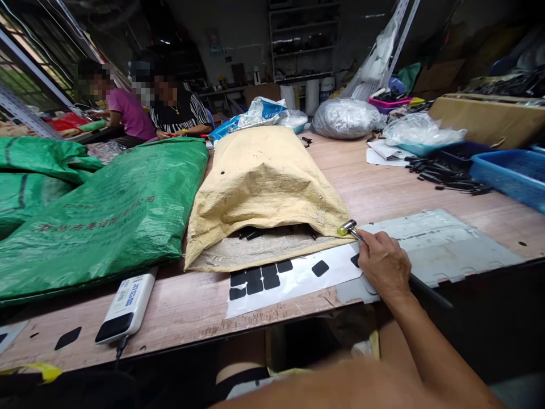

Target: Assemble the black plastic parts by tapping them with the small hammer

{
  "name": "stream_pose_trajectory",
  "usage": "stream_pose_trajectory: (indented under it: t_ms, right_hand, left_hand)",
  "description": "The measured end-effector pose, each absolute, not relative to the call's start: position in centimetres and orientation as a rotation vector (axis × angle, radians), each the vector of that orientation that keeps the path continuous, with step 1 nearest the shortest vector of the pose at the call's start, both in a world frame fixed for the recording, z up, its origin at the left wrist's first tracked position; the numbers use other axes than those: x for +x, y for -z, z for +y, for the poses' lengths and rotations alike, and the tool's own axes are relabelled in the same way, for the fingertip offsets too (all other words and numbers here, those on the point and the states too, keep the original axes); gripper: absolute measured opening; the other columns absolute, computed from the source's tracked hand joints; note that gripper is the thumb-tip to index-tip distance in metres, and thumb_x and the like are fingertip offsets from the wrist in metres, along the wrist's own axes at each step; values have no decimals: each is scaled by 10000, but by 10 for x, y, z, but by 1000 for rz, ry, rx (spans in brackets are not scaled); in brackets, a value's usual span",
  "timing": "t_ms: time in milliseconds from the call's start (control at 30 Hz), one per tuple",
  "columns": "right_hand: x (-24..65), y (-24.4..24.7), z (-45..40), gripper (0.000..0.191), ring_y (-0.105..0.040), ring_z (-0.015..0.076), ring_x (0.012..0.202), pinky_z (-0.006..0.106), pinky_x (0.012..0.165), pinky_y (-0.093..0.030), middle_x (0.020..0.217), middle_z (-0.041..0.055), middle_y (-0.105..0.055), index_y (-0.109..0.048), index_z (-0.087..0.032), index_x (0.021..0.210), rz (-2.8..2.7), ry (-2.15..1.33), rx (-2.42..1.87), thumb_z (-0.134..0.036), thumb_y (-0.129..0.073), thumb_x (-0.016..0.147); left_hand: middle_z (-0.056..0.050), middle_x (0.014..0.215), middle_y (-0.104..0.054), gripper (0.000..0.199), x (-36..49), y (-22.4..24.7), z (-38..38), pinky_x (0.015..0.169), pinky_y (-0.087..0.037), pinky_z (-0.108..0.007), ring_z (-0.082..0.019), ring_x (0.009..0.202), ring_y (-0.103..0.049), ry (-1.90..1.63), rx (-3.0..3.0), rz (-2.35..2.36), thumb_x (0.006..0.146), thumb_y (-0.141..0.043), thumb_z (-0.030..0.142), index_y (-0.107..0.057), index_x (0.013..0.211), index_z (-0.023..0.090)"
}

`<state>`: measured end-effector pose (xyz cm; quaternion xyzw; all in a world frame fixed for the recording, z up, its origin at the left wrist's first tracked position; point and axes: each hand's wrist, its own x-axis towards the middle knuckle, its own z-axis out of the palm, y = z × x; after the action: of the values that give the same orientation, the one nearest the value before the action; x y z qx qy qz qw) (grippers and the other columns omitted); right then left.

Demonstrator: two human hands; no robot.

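Observation:
My right hand (384, 267) is closed around the handle of a small hammer (351, 228) with a yellow face and a shiny metal head. The hammer head lies by the right corner of a yellow woven sack (264, 187), whose mouth gapes toward me. Dark thin pieces (253, 233) show inside the opening. Below the sack is a white sheet (298, 287) bearing several black rounded-square pads (320, 268); my fingers cover part of another pad at its right end. My left hand is out of view; a blurred stretch of bare skin crosses the bottom edge.
Green woven sacks (106, 210) fill the left side, beside a white power bank (128, 307) with a cable. A grey mat (447, 244) lies at right, with black parts (451, 176) and a blue basket (511, 176) behind. Two people (179, 113) sit at the back left.

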<state>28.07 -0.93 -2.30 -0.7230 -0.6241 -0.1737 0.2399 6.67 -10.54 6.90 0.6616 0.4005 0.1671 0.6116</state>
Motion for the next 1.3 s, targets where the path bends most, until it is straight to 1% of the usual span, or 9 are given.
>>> stream_pose_trajectory:
  t_ms: [67,133,200,367,533,667,1033,1200,1300]
  right_hand:
    - [280,22,-10,297,-490,199,838,333,687,-258,910,59,-621,-703,-248,1198,-1710,467,-1983,-222,-563,937]
    - [280,21,-10,295,-491,201,846,333,687,-257,910,61,-619,-702,-250,1193,-1707,458,-1986,-219,-558,937]
    - [280,21,-9,294,-490,202,848,334,683,-252,907,64,-617,-700,-250,1191,-1703,449,-1993,-216,-562,933]
    - [280,20,-9,291,-490,199,843,333,680,-247,925,61,-622,-697,-253,1197,-1707,433,-2012,-226,-570,937]
    - [279,19,-9,295,-503,204,854,336,686,-265,935,60,-628,-696,-251,1207,-1709,433,-2017,-226,-560,947]
    - [279,19,-9,299,-505,205,850,336,697,-278,935,65,-631,-702,-244,1207,-1703,427,-2008,-225,-550,951]
    - [279,18,-9,308,-504,210,853,335,699,-272,921,70,-627,-702,-240,1203,-1701,432,-1999,-215,-539,944]
    - [278,18,-10,298,-516,212,862,328,693,-265,930,70,-632,-702,-238,1203,-1707,425,-2019,-223,-557,943]
    - [277,17,-10,295,-518,212,865,330,690,-263,935,68,-634,-701,-242,1207,-1710,421,-2031,-228,-555,950]
  left_hand:
    - [-50,1087,-741,349,44,-68,-81,862,-531,-346,-238,1045,-679,-479,1614,1048,946,-583,533,-728,1142,284]
    - [-64,1025,-732,263,16,-58,-46,873,-522,-349,-227,961,-674,-684,1857,1429,969,-556,429,-732,1041,248]
    - [-80,1035,-707,202,-12,-43,-10,889,-510,-370,-242,948,-658,-833,2019,1839,950,-568,345,-709,1026,222]
    - [-95,1102,-680,154,-47,-15,41,927,-487,-395,-298,1100,-597,-751,2119,2245,902,-622,303,-670,1019,216]
    - [-106,1008,-706,177,-45,-13,48,865,-474,-414,-320,1048,-594,-575,2088,2280,922,-609,355,-679,988,206]
    - [-105,1051,-704,200,-49,-16,43,885,-465,-411,-311,1042,-589,-565,2068,2226,926,-601,345,-698,1027,203]
    - [-43,982,-697,92,-19,-23,-17,888,-477,-384,-255,987,-578,-688,2151,1766,909,-636,238,-688,985,228]
    - [-61,989,-694,92,-16,-19,-8,889,-474,-399,-272,1002,-592,-756,2041,1942,913,-617,238,-678,979,217]
    - [-43,960,-687,93,-24,-24,-4,837,-476,-372,-242,916,-602,-851,1993,1941,908,-622,256,-681,971,221]
